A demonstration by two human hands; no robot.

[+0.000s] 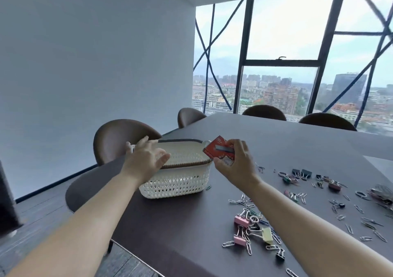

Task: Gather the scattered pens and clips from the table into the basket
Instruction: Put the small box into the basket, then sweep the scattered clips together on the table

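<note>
Right grip (234,164) pinches red box (212,149) beside basket (176,183), apparently for dropping in; left grip (144,160), released, hovers to steady.

White plastic lattice basket (180,183), matt dark table (180,223), shiny metal clips (255,230).

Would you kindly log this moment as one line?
left hand: at basket | right hand: holds red box | clips: scattered on table
</note>
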